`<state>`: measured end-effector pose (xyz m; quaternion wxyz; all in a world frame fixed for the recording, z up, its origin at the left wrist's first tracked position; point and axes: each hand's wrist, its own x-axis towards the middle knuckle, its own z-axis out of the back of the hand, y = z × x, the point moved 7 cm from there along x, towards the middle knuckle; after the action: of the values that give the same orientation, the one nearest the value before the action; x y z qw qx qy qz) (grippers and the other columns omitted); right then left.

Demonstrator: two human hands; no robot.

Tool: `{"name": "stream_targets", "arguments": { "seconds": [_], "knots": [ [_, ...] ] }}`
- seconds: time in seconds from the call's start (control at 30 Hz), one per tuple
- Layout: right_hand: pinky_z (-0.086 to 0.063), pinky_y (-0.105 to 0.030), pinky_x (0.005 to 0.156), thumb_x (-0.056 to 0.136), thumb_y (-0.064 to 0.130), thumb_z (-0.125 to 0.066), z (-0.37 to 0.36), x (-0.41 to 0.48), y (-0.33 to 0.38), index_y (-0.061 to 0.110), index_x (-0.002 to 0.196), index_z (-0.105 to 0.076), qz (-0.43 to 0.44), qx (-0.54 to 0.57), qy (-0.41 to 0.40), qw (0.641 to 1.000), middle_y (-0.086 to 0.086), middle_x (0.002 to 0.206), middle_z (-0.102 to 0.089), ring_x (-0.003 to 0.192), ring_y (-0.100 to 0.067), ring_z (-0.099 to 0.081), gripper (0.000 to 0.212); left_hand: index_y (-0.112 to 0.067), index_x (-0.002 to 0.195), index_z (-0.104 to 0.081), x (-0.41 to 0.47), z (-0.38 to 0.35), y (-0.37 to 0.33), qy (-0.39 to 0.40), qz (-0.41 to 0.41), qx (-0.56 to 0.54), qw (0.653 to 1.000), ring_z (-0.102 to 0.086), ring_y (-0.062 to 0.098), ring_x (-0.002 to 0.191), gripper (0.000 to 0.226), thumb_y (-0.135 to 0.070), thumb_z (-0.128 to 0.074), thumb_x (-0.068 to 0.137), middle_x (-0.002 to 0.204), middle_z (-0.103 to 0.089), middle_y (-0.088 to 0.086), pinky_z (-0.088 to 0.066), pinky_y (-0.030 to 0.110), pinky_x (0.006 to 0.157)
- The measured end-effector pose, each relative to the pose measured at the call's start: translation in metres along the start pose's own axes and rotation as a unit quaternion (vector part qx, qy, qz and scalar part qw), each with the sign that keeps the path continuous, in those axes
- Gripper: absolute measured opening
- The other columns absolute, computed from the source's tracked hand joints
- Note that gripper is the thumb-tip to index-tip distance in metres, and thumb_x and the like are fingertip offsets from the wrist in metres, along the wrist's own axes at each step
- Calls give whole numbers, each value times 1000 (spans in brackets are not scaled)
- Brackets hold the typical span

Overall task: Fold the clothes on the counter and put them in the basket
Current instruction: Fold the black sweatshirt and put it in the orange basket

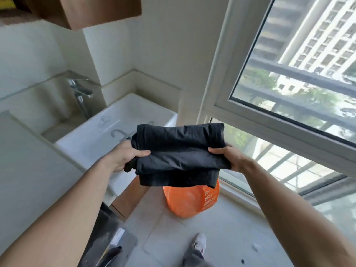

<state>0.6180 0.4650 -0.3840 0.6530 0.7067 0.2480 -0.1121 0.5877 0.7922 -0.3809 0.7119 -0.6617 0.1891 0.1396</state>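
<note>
A tiled wash corner is lit by a big window (289, 83) on the right, with a white sink (119, 120) set into a pale counter (28, 160) on the left and a chrome tap (81, 91) above it. On the floor between sink and window stands an orange basket (185, 201). Its rim is partly hidden, and what it holds cannot be made out.

A black garment (179, 151), folded into a thick, neat packet, hangs in the air directly above the basket, well clear of the counter. The folding of this piece looks done, and the step in hand is the carry to the basket.

The left hand (127, 157) grips the packet's left end with its thumb on top and its fingers underneath. The right hand (229, 157) pinches the right end the same way, so the cloth spans the gap between them. Its lower layers sag a little toward the person.

The next move calls for lowering both hands together and keeping the packet level so the layers do not slide apart. Both hands should let go only once the packet sits inside the basket's mouth.
</note>
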Motion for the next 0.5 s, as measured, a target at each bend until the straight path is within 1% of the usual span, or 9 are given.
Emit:
{"name": "stream_targets", "arguments": {
  "seconds": [0.07,0.1,0.17,0.23,0.3,0.33,0.4,0.43,0.5],
  "knots": [
    [-59,-32,68,87,-2,-66,40,18,6,14,110,-67,9,15,-18,1000,-9,105,-74,85,-20,-73,28,-11,111,-69,40,-32,-10,-9,12,6,1000,-69,39,101,29,-13,-78,84,106,-75,13,-51,39,75],
    [-59,-30,66,88,-3,-65,58,26,9,13,110,-66,12,25,-26,999,-8,102,-75,83,-19,-73,28,-11,114,-67,58,-48,-14,-11,20,6,1000,-70,37,100,30,-14,-77,85,108,-74,13,-52,40,76],
    [-59,-28,64,89,-4,-62,94,46,12,14,109,-65,18,39,-35,998,-5,98,-76,81,-16,-74,27,-13,117,-65,92,-78,-19,-20,34,18,999,-71,34,98,33,-20,-76,86,107,-75,12,-56,44,78],
    [-59,-29,68,89,-2,-64,126,64,12,13,115,-65,24,48,-48,997,-7,105,-75,89,-18,-73,29,-15,114,-65,120,-106,-22,-28,49,41,998,-71,33,100,32,-22,-76,86,105,-75,10,-56,52,87],
    [-59,-31,73,89,1,-66,160,84,10,8,120,-64,25,46,-75,996,-11,111,-74,94,-21,-72,32,-15,109,-67,149,-130,-24,-28,57,59,996,-70,29,101,24,-17,-75,87,105,-75,7,-55,52,93],
    [-59,-31,74,88,1,-67,171,91,8,6,120,-64,22,44,-86,995,-12,111,-73,95,-23,-71,32,-15,110,-66,160,-137,-24,-29,59,67,996,-70,27,102,23,-15,-75,88,108,-74,7,-55,48,93],
    [-58,-30,71,89,-1,-64,189,104,1,9,117,-65,7,38,-102,994,-9,106,-74,93,-22,-70,30,-13,115,-64,181,-147,-19,-35,64,95,993,-67,23,105,29,-14,-75,88,114,-71,8,-56,42,90],
    [-57,-28,67,88,-3,-61,195,110,-4,12,113,-66,-4,30,-107,994,-6,101,-74,88,-20,-70,29,-12,118,-63,191,-148,-15,-44,68,116,990,-66,24,107,33,-16,-75,87,116,-69,7,-55,42,92],
    [-54,-27,64,85,-5,-54,206,124,-17,18,107,-66,-27,11,-119,992,-3,96,-73,84,-18,-67,35,-13,122,-61,217,-149,-3,-58,68,164,983,-62,26,112,42,-23,-75,84,120,-67,7,-50,47,101]
  ]
}}
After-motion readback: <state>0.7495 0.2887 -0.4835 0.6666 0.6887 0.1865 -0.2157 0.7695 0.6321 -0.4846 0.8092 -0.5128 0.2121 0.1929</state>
